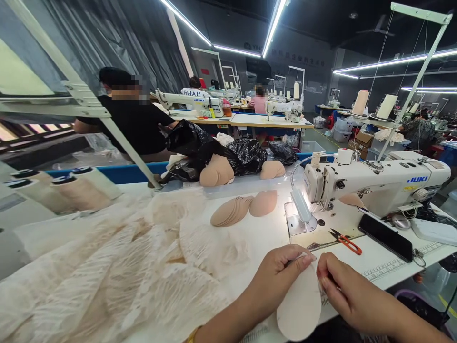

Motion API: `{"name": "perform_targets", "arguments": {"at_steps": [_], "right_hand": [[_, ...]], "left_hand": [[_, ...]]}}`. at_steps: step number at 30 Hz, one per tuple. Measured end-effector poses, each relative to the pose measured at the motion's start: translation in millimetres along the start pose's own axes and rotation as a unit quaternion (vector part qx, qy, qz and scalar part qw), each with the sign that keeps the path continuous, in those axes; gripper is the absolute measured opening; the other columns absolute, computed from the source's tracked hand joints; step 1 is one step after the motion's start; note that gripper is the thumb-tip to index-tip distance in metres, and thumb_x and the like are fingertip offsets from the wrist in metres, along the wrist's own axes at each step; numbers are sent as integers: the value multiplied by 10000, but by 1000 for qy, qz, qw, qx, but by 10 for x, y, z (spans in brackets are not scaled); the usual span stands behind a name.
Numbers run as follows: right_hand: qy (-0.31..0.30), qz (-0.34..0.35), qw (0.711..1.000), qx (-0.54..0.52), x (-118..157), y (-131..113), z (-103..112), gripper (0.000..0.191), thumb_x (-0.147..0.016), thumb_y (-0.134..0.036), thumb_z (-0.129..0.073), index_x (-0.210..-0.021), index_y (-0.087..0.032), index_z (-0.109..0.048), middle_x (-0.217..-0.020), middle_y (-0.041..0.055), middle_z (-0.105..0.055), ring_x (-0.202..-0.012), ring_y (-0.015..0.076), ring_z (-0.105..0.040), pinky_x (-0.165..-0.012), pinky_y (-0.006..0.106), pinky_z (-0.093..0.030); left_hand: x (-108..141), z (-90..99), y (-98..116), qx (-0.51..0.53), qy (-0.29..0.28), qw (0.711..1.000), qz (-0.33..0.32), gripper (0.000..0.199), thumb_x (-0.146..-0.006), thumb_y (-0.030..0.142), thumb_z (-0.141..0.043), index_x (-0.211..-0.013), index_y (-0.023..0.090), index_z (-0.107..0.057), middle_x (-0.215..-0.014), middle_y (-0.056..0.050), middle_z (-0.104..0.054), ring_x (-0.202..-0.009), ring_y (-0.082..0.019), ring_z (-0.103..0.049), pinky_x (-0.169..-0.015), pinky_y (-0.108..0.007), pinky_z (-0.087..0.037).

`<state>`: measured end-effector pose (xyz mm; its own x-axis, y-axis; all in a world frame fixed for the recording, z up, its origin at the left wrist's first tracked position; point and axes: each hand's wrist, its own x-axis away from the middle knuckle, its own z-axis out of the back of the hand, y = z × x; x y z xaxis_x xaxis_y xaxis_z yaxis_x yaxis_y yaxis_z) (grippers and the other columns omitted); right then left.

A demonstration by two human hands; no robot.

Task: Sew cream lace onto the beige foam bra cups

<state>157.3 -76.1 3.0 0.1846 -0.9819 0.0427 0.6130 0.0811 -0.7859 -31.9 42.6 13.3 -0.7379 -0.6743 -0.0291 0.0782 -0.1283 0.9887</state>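
Note:
My left hand (287, 269) is closed on the upper end of a pale oval bra pad (300, 305), thumb on top. The pad hangs down over the table's front edge. At the pad's upper right edge, my right hand (337, 286) is closed with its fingertips pinched together; whatever they hold is too small to make out. Just beyond my hands lie orange-handled thread snips (346, 241). Behind the snips stands a white sewing machine (374, 183) with its lamp lit. A fanned stack of beige pads (232, 211) rests on the table, beside another pad (264, 204).
Sheer cream ruffled fabric (143, 271) covers the table's left side. A phone (385, 237) lies at the right, near keys (419, 257). Black plastic bags (246, 155) and more pads (216, 171) line the back. Thread cones (76, 188) stand left. A person (132, 119) sits beyond.

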Motion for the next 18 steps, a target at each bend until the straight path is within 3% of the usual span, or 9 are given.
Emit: {"name": "perform_targets", "arguments": {"at_steps": [4, 8, 13, 18], "right_hand": [[-28, -23, 996, 83, 2, -89, 142, 127, -1084, -310, -355, -977, -248, -384, -912, 22, -542, -788, 198, -496, -711, 328, -385], [-35, -24, 995, 87, 12, -224, 210, 125, -1070, -314, -366, -973, -244, -403, -913, 33, -568, -789, 199, -523, -704, 316, -405], [-43, -8, 996, 81, 20, -245, 167, 119, -1058, -310, -392, -967, -245, -434, -891, 34, -604, -753, 193, -551, -663, 300, -424], [-17, 35, 992, 116, -2, -178, 161, 68, -1010, -211, -481, -954, -248, -471, -841, 12, -621, -681, 174, -564, -596, 276, -401]], "left_hand": [[-6, -45, -67, -33, 20, 999, -12, 366, -953, 504, -599, -853, 211, -793, -868, -51, -735, -861, -234, -657, -799, -322, -504], [-30, -14, -103, -82, 22, 996, -10, 346, -933, 496, -610, -830, 201, -759, -868, -51, -702, -857, -231, -645, -790, -325, -487], [-22, -12, -113, -52, -1, 998, -26, 302, -929, 427, -633, -748, 200, -716, -906, -49, -666, -892, -226, -629, -824, -322, -477], [21, -91, -127, 8, 28, 998, -56, 320, -922, 480, -684, -771, 220, -795, -906, -64, -656, -865, -223, -620, -831, -337, -491]]}}
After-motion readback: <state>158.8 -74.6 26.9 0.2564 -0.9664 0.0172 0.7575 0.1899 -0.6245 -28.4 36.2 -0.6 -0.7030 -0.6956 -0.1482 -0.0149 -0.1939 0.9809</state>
